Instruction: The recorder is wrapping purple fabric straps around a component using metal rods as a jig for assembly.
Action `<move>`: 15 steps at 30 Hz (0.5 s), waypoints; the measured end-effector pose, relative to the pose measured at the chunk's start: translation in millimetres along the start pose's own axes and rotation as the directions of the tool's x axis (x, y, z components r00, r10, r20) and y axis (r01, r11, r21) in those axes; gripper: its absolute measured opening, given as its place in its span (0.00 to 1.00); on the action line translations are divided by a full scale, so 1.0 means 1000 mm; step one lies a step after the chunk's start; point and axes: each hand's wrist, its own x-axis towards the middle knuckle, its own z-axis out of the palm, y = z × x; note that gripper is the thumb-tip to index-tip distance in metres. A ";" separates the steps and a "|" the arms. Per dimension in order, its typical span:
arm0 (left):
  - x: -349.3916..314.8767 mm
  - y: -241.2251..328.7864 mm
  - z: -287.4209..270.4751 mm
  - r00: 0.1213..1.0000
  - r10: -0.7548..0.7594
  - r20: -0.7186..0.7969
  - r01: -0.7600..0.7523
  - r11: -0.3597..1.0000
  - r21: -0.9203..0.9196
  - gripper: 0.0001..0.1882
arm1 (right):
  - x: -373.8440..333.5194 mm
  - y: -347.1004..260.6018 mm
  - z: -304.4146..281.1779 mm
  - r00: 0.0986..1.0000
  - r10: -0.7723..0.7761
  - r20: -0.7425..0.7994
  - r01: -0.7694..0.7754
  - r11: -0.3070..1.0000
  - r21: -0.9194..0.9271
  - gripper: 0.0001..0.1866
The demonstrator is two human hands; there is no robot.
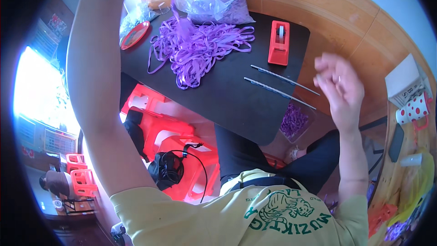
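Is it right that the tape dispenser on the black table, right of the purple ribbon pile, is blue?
No. The tape dispenser is red, not blue, as the head view shows. It does stand on the black table, right of the purple ribbon pile.

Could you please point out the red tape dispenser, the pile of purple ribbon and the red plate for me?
red tape dispenser [278,43], head view, middle of its body.
pile of purple ribbon [198,48], head view, centre of the heap.
red plate [134,35], head view, its inner face.
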 end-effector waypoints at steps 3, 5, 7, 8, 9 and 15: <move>-0.021 -0.005 0.063 0.920 -0.174 0.352 0.179 0.984 0.020 0.14 | 0.052 -0.023 0.034 0.989 -0.114 -0.090 0.111 0.993 -0.038 0.25; -0.037 0.007 0.098 0.888 -0.200 0.415 0.226 0.974 -0.016 0.15 | 0.076 -0.029 0.047 0.975 -0.219 -0.043 0.222 0.972 0.073 0.27; -0.066 -0.011 0.116 0.922 -0.151 0.357 0.182 0.982 -0.057 0.15 | 0.082 -0.018 0.045 0.984 -0.120 0.134 0.071 0.943 0.325 0.25; -0.073 -0.016 0.120 0.933 -0.121 0.340 0.142 0.989 -0.038 0.17 | 0.082 -0.013 0.046 0.941 -0.071 0.330 -0.125 0.835 0.535 0.22; -0.083 -0.027 0.123 0.933 -0.123 0.338 0.144 0.989 -0.037 0.17 | 0.080 -0.007 0.046 0.918 0.015 0.396 -0.186 0.898 0.398 0.14; -0.175 -0.143 0.120 0.940 -0.158 0.304 0.125 0.984 0.125 0.26 | 0.044 -0.011 0.032 0.957 0.143 0.252 -0.223 0.919 0.324 0.09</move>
